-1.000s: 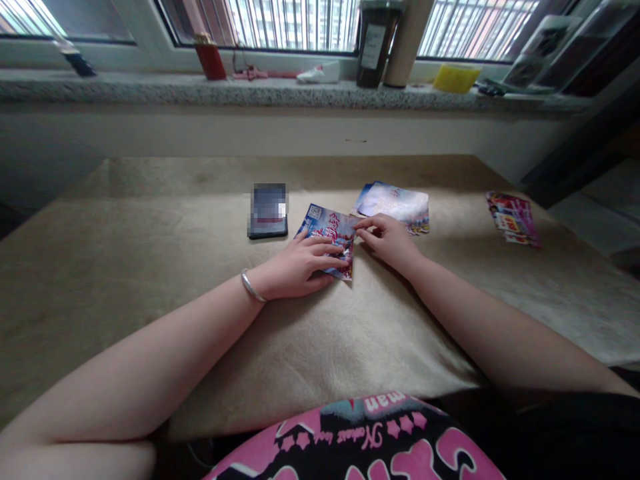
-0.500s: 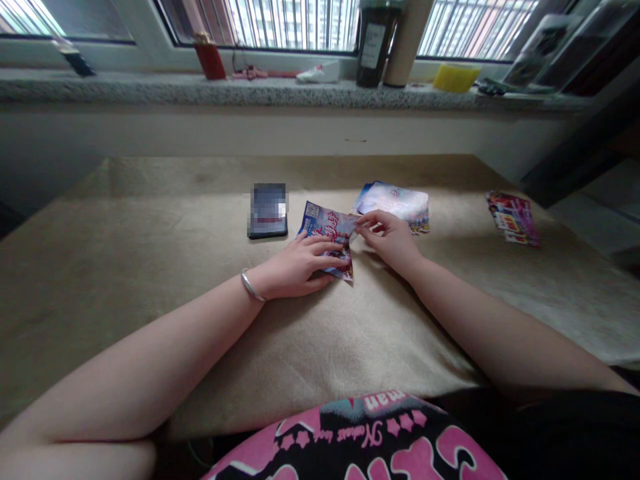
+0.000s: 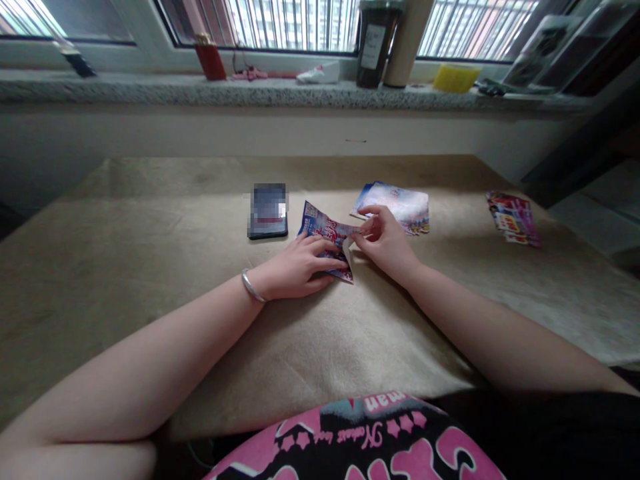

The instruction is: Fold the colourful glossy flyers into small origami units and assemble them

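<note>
A printed paper leaflet [image 3: 325, 228], blue with red lettering and a QR code in one corner, lies on the table, its right side bent upward. My left hand [image 3: 297, 267] rests flat across its lower left part, fingers stretched out. Between thumb and fingertips, my right hand [image 3: 387, 243] pinches the leaflet's right edge, where a pale underside shows. Just beyond my right hand is a small pile of similar pale-blue printed sheets [image 3: 395, 200], partly hidden by it.
A dark phone-like rectangle [image 3: 269, 220], its face pixelated, lies left of the leaflet. Pink and red printed cards [image 3: 513, 220] are fanned at the table's right. Along the granite sill [image 3: 165, 92] stand a red container [image 3: 210, 59], a dark jar [image 3: 376, 50] and a yellow roll [image 3: 456, 78].
My right hand has shifted slightly downward, and the leaflet's right edge is curled up more. My left hand stays in the same place.
</note>
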A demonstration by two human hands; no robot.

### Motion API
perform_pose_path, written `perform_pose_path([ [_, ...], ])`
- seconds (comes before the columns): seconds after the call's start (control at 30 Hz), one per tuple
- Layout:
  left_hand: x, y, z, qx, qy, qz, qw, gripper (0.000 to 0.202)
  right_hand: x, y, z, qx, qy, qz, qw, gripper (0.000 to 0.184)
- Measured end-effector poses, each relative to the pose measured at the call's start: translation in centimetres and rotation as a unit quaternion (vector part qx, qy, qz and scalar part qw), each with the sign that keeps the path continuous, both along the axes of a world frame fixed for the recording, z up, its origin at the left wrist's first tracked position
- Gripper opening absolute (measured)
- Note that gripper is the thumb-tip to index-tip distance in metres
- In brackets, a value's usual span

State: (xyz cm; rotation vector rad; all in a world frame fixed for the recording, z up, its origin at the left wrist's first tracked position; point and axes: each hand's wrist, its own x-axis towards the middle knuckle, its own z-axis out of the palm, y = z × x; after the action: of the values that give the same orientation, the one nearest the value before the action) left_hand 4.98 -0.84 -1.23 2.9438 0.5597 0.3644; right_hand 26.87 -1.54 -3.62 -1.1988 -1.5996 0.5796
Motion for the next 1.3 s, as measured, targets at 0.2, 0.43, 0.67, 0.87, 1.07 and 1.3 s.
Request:
perform_pose_path([
  [0.2, 0.1, 0.0, 0.2, -0.019, -0.02, 0.013, 1.0, 0.029, -0.1, -0.3, 0.0, 0.0, -0.002, 0.014, 1.0, 0.044],
  [0.43, 0.0, 0.2, -0.3, -0.045, -0.073, 0.043, 0.995, 0.031, 0.1, -0.9, 0.4, -0.025, -0.008, 0.082, 0.996, 0.041],
  [0.67, 0.0, 0.1, -1.1, -0.035, -0.165, 0.06, 0.984, 0.063, 0.2, -0.9, 0.4, -0.035, -0.007, 0.095, 0.995, 0.041],
  [0.87, 0.3, 0.2, -1.2, 0.016, -0.19, 0.061, 0.98, 0.077, 0.3, -0.7, 0.4, -0.038, -0.005, 0.099, 0.994, 0.039],
  [1.07, 0.4, 0.0, -1.1, 0.053, -0.208, 0.092, 0.972, 0.081, 0.2, -0.8, 0.7, -0.034, -0.042, 0.103, 0.993, 0.028],
  [1.3, 0.2, 0.1, -1.1, 0.072, -0.193, 0.124, 0.971, 0.086, 0.3, -0.8, 0.8, 0.008, -0.09, 0.12, 0.989, 0.019],
])
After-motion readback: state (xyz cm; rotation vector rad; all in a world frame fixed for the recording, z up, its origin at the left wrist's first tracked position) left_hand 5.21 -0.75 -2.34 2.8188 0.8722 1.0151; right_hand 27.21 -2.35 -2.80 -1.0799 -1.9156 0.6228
